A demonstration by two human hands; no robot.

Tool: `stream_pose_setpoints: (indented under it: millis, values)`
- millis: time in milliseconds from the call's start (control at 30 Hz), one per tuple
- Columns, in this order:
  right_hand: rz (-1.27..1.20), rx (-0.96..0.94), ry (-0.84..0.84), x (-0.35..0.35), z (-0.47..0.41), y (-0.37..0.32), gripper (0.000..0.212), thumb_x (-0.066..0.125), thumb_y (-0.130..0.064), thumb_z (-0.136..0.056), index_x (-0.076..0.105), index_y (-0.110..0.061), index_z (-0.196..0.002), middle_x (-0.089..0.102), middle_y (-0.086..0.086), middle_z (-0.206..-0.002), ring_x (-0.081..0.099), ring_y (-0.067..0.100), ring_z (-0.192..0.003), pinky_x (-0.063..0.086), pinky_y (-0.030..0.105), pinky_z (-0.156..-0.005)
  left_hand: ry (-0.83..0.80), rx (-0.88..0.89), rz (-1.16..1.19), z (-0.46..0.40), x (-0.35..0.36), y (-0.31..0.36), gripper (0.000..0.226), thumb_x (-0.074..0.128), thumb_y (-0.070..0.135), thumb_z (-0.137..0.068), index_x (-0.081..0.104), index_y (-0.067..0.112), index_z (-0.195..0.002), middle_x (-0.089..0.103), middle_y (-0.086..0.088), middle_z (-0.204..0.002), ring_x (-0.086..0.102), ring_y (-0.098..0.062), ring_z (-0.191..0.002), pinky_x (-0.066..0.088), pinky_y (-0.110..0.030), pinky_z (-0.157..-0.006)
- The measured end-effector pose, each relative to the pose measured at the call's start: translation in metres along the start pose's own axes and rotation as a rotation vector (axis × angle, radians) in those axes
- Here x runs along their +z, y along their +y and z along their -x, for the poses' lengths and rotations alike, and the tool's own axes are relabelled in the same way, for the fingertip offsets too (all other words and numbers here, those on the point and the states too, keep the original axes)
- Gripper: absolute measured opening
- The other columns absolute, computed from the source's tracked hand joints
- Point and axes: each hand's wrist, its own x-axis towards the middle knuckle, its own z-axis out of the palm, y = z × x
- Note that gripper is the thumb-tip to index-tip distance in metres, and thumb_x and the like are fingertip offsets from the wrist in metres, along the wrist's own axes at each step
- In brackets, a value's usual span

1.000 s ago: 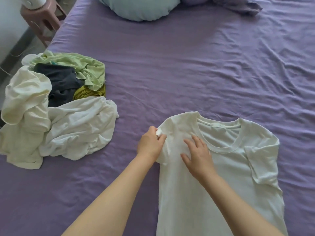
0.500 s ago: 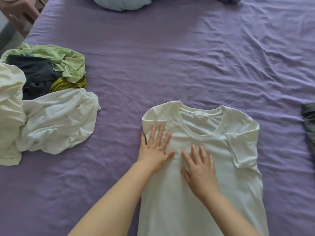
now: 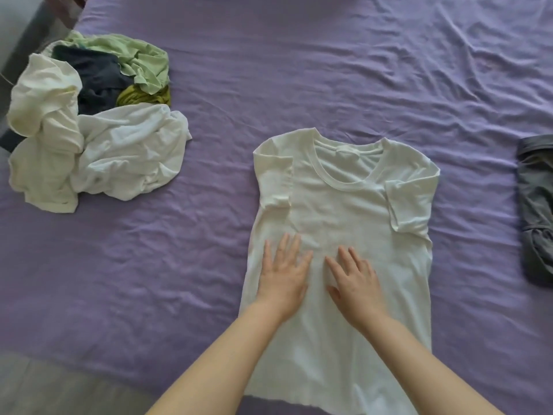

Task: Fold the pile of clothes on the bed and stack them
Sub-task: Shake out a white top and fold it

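A white T-shirt (image 3: 344, 211) lies flat on the purple bed sheet (image 3: 299, 70), neck pointing away from me, both short sleeves folded inward over the chest. My left hand (image 3: 284, 274) lies flat on the shirt's left middle, fingers straight and spread. Beside it, my right hand (image 3: 356, 283) presses flat on the shirt's middle, fingers also straight. At the bed's left sits a crumpled pile of clothes (image 3: 98, 127): white garments, a dark navy one, a light green one and an olive one.
A grey garment (image 3: 537, 205) lies at the right edge of the view, partly cut off. The bed's near edge and the floor (image 3: 59, 390) show at the bottom left. A strip of floor runs along the bed's far left.
Both hands slid down the shirt from the chest toward its middle, staying flat. The left sleeve, pinched a second ago, now lies folded inward.
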Motion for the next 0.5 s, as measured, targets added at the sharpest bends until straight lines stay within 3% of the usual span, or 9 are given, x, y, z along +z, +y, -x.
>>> stream_pose_setpoints:
  millis: [100,167,200,300,367,500]
  values:
    - [-0.065,-0.055,0.023,0.013,0.041,-0.007,0.057,0.056,-0.028,-0.094,0.035,-0.021,-0.146,0.019,0.015,-0.157,0.012,0.031,-0.146,0.016,0.044,-0.116,0.015,0.057,0.221,0.048,0.02,0.019,0.044,0.055,0.026,-0.092,0.048,0.022,-0.136,0.032,-0.008,-0.149,0.015,-0.026,-0.145,0.014,-0.042,-0.116]
    - [-0.142,-0.07,0.073,0.024,0.067,-0.007,0.051,0.071,-0.015,-0.082,0.056,-0.012,-0.131,0.042,0.02,-0.144,0.031,0.039,-0.139,0.031,0.052,-0.109,0.058,0.094,0.259,0.074,0.031,0.028,0.031,0.066,0.022,-0.084,0.064,0.018,-0.115,0.055,-0.006,-0.123,0.045,-0.028,-0.125,0.039,-0.038,-0.097]
    - [-0.163,-0.077,0.05,0.03,0.08,-0.007,0.048,0.072,-0.013,-0.081,0.06,-0.011,-0.127,0.045,0.019,-0.142,0.033,0.039,-0.138,0.034,0.052,-0.107,0.069,0.11,0.251,0.085,0.037,0.031,0.025,0.068,0.022,-0.082,0.067,0.016,-0.107,0.058,-0.005,-0.112,0.052,-0.027,-0.114,0.042,-0.036,-0.087]
    - [-0.163,-0.107,-0.008,0.044,0.115,-0.004,0.037,0.074,-0.013,-0.08,0.067,-0.015,-0.116,0.047,0.013,-0.142,0.035,0.035,-0.137,0.041,0.049,-0.102,-0.075,0.165,0.237,0.114,0.049,0.035,0.02,0.056,0.023,-0.092,0.066,0.015,-0.108,0.059,-0.006,-0.107,0.052,-0.027,-0.103,0.034,-0.032,-0.075]
    - [-0.174,-0.094,0.011,0.053,0.133,-0.002,0.031,0.081,-0.012,-0.072,0.073,-0.018,-0.101,0.055,0.013,-0.135,0.045,0.036,-0.13,0.048,0.048,-0.095,-0.149,0.21,0.19,0.126,0.057,0.036,0.024,0.05,0.024,-0.095,0.066,0.019,-0.113,0.06,-0.004,-0.11,0.05,-0.025,-0.105,0.034,-0.032,-0.077]
    - [-0.273,-0.039,0.051,0.073,0.157,-0.005,0.023,0.081,-0.017,-0.071,0.072,-0.024,-0.09,0.058,0.01,-0.13,0.049,0.037,-0.126,0.049,0.046,-0.092,-0.167,0.239,0.16,0.135,0.071,0.039,0.032,0.053,0.032,-0.094,0.059,0.028,-0.125,0.055,0.002,-0.116,0.045,-0.021,-0.108,0.032,-0.029,-0.083]
